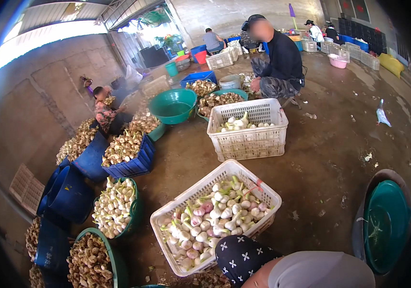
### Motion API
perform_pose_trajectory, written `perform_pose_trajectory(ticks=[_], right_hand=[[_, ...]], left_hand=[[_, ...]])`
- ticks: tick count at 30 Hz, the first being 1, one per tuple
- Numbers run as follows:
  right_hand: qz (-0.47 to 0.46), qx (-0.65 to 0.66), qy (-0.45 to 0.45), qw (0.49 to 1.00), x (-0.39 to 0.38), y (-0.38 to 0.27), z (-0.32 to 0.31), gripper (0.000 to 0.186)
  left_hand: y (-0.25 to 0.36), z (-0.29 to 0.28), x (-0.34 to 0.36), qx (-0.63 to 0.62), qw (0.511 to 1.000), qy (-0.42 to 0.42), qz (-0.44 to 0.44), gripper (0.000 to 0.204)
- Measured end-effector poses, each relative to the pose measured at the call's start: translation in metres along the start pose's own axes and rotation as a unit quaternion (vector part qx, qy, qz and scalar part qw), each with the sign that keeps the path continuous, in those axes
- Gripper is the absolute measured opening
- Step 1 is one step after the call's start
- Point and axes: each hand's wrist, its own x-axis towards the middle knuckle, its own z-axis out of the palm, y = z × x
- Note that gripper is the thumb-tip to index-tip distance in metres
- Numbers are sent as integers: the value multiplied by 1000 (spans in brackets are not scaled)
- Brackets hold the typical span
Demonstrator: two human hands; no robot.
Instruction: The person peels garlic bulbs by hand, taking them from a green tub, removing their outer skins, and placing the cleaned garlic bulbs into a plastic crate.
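Observation:
Neither of my hands is in the head view. At the lower edge a grey sleeve (318,271) shows with a bit of bare arm, beside my knee in dark patterned cloth (239,257). Just beyond the knee, a white plastic crate (191,190) sits on the floor, heaped with garlic bulbs (224,209). Most bulbs are white, some purplish, and several keep short green stems. The knee overlaps the crate's near corner.
Another white crate (246,144) holds some garlic ahead. Tubs of white garlic (114,206) and brown garlic (89,261), plus blue barrels (71,192), stand left. A green basin (388,211) is right. A person in black (282,57) squats ahead; others work farther back.

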Motion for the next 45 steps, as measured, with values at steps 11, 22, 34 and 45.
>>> perform_pose_trajectory(ticks=[11, 22, 34, 45], right_hand=[[-41, -159, 180, 970, 2, 7, -8, 23], [-174, -317, 215, 908, 33, 120, -14, 34], [99, -111, 130, 980, -29, -45, -15, 42], [69, -114, 129, 983, -29, -26, -19, 35]], left_hand=[[-6, -12, -34, -23, 1000, 16, -7, 32], [0, 6, -4, -7, 1000, -1, 18, 30], [11, 19, 11, 8, 998, -41, 48, 28], [5, 18, -2, 8, 998, -13, 53, 26]])
